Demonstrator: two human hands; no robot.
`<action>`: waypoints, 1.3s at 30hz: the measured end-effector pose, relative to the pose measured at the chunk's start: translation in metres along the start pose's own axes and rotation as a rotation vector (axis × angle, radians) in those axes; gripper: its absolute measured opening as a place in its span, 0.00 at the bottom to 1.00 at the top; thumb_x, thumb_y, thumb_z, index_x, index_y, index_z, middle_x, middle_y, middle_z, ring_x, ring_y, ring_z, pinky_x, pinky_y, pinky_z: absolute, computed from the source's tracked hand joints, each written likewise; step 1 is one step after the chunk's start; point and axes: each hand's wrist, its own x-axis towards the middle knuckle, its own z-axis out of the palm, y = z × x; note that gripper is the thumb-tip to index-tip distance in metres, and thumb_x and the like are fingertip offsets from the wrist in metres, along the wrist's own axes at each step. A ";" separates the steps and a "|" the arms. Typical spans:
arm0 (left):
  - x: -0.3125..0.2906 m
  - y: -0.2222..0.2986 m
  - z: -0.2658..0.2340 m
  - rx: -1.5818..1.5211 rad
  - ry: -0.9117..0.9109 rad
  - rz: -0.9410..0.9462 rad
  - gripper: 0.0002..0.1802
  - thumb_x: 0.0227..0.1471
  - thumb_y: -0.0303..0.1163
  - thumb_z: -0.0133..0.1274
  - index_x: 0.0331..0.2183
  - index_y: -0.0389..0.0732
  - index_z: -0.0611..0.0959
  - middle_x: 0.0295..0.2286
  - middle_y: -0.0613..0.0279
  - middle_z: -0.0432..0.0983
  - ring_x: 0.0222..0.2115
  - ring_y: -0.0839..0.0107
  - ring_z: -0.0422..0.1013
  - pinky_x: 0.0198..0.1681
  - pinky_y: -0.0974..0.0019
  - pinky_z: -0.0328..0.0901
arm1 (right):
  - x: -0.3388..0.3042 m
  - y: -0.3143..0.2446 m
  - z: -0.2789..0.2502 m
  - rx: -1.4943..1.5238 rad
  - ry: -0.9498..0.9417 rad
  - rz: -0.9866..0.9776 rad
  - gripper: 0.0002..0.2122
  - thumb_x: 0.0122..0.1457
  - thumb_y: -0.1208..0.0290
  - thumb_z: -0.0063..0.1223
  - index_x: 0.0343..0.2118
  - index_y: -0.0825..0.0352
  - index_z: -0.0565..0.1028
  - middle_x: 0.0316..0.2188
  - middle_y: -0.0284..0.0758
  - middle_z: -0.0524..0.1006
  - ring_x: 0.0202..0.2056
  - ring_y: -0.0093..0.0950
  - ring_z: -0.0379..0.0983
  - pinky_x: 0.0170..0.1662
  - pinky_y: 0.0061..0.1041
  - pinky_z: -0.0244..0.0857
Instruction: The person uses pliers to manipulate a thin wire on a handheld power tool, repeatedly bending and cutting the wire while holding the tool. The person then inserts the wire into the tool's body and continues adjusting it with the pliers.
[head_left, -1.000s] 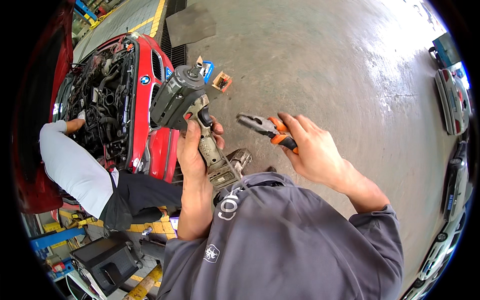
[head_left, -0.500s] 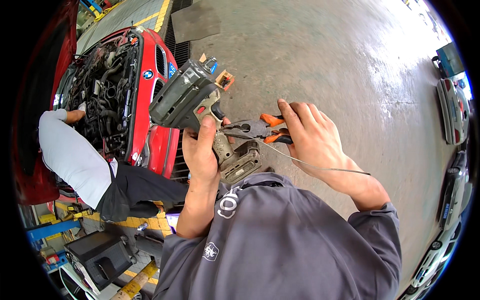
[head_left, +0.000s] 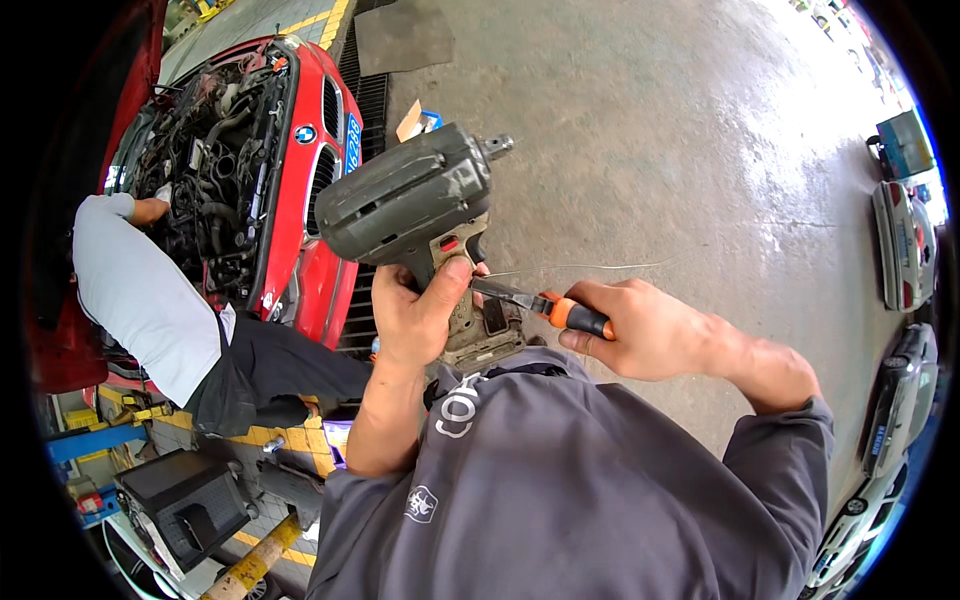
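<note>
Head view: While the left hand point(head_left: 412, 318) holds the cordless impact wrench point(head_left: 405, 195) above the shirt point(head_left: 600, 480), fingers wrapped round its grip, the square drive point(head_left: 498, 147) points right and slightly up in the view.
Right hand point(head_left: 645, 328): fingers wrapped round the orange-and-black handles of the combination pliers point(head_left: 546, 304), handles looking close together.
Wrench shift: over the last second it has swung round; the drive formerly pointed up the view.
Pliers shift: formerly apart from the wrench, the tips now reach the left fingers at the grip.
Wire point(head_left: 585, 267) shift: half a second ago it ran down across the right wrist; now it stretches out rightward, above the right hand, over the floor point(head_left: 620, 130).
Reading: in my judgement, both hands are now working at one spot, beside the grip.
Plier tips: partly lost among the left fingers; cannot tell whether they pinch the wire.
Wire ends: near end hidden at the grip; far end faint against the floor.
Battery pack point(head_left: 482, 346): lower edge meets the shirt, outline unclear.
Co-worker point(head_left: 150, 300): one hand in the engine bay point(head_left: 215, 150) of the red car point(head_left: 304, 165); whitish item there not identifiable.
</note>
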 end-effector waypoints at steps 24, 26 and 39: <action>0.020 0.004 -0.041 -0.112 -0.113 -0.097 0.28 0.64 0.48 0.53 0.49 0.30 0.75 0.39 0.52 0.76 0.30 0.67 0.77 0.21 0.70 0.71 | -0.044 -0.011 -0.044 0.334 -0.315 -0.056 0.23 0.66 0.60 0.58 0.60 0.64 0.72 0.30 0.34 0.79 0.33 0.25 0.73 0.38 0.27 0.67; 0.022 -0.002 -0.045 -0.181 -0.162 -0.073 0.29 0.64 0.48 0.53 0.52 0.32 0.73 0.43 0.54 0.74 0.34 0.68 0.76 0.21 0.71 0.70 | -0.049 -0.027 -0.052 0.255 -0.049 -0.001 0.22 0.65 0.62 0.59 0.59 0.64 0.72 0.28 0.35 0.76 0.31 0.27 0.72 0.37 0.29 0.66; 0.009 -0.006 -0.010 -0.397 -0.023 -0.210 0.27 0.66 0.55 0.47 0.49 0.40 0.73 0.34 0.64 0.69 0.20 0.79 0.64 0.17 0.76 0.63 | 0.005 0.000 -0.012 -0.010 0.612 -0.347 0.22 0.59 0.75 0.60 0.56 0.70 0.70 0.38 0.45 0.73 0.38 0.47 0.73 0.41 0.39 0.68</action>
